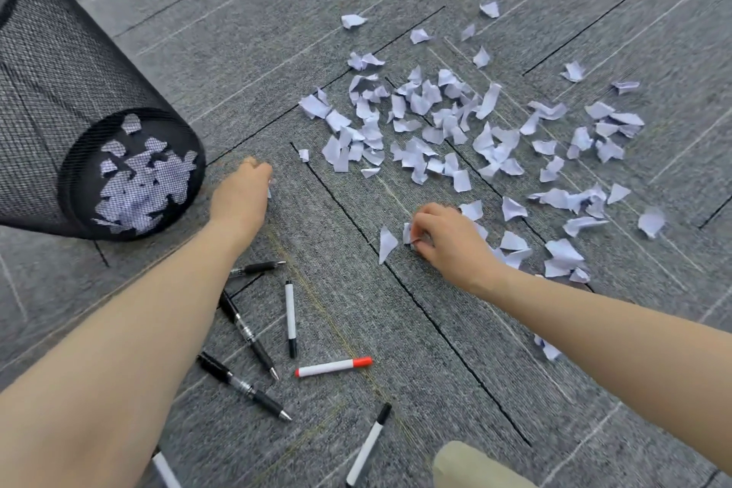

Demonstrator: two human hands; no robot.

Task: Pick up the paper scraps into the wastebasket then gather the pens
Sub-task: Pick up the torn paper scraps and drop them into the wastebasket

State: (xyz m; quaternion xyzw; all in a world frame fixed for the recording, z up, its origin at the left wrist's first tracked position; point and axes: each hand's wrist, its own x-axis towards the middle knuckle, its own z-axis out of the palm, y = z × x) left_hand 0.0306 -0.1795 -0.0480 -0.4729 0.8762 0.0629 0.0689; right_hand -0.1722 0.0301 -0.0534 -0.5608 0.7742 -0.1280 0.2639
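Note:
Several white paper scraps [439,123] lie scattered over the grey carpet at centre and right. A black mesh wastebasket [71,99] stands at the left, with several scraps showing through its mesh near the bottom. My left hand [241,194] is low on the carpet just right of the basket, fingers curled round a small scrap. My right hand [443,238] pinches a scrap at the near edge of the pile, beside a loose pointed scrap [386,244]. Several pens [247,333] and markers, one with a red cap [334,366], lie near my left forearm.
The floor is grey carpet tile [435,388] with dark seams. A knee in beige cloth [471,466] shows at the bottom edge. A black-capped marker [368,446] lies beside it, and another marker [166,469] pokes out from under my left arm.

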